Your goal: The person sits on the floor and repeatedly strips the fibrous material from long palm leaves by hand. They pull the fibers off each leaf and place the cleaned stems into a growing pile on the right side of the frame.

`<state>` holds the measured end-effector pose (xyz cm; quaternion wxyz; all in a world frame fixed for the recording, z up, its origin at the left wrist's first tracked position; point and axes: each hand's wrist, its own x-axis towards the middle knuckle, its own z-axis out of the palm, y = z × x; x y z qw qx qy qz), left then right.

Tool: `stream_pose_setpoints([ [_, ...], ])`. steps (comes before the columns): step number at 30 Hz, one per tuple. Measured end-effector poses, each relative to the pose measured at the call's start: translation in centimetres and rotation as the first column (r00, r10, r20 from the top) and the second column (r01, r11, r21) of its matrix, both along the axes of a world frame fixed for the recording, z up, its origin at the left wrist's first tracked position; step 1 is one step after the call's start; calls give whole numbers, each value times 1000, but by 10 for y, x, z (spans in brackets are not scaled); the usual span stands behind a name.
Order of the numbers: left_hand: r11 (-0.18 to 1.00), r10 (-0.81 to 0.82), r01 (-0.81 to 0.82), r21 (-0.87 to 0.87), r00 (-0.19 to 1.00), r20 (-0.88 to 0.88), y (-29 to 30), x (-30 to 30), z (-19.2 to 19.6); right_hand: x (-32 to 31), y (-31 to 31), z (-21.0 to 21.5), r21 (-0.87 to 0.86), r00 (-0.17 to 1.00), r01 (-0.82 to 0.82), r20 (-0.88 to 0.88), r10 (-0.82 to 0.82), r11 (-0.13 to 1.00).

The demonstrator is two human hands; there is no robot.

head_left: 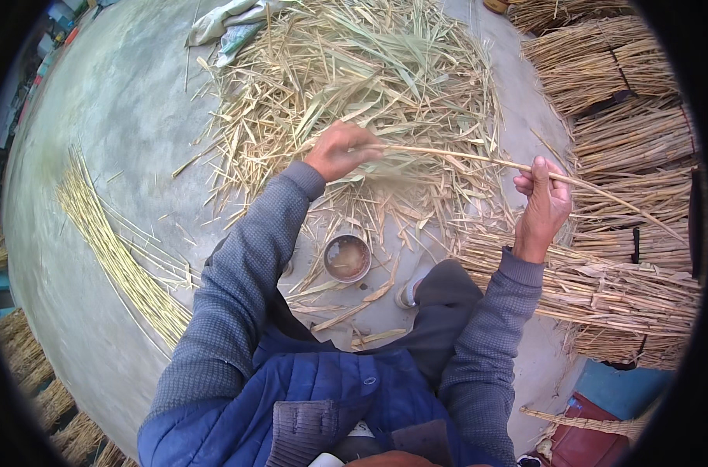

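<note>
A long, thin reed stalk [455, 155] runs across in front of me, above a heap of dry husks. My right hand [546, 204] pinches it between thumb and fingers, and its far length sticks out to the right. At the stalk's left end is my left hand [344, 150], fingers curled and closed around it, slightly smeared by motion. Beneath the left hand spreads the pile of stripped leaves and husks [346, 86]. A small round bowl [347, 258] with murky contents stands on the floor between my feet.
Cleaned yellow stalks [124, 257] lie in a row at the left. Several tied reed bundles [630, 140] are stacked along the right, with loose unstripped reeds [595, 288] nearer me. A cloth sack [229, 27] lies beyond the pile; a dark red object [587, 440] sits at lower right.
</note>
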<state>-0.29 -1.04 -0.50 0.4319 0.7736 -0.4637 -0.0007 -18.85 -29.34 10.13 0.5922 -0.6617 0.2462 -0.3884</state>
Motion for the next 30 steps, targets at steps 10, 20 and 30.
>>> stream_pose_setpoints([
  [10, 956, -6, -204, -211, 705, -709, 60, 20, 1, 26, 13, -35, 111, 998, 19, -62, -12, 994],
  [20, 675, 351, -567, 472, 809, 471, 78, 48, 6, 46, 43, -70, 200, 982, -171, -48, 184, 965],
  [30, 986, -15, 32, 167, 995, -99, 0, 7, 11, 62, 107, -82, 309, 877, -459, 8, 481, 833],
])
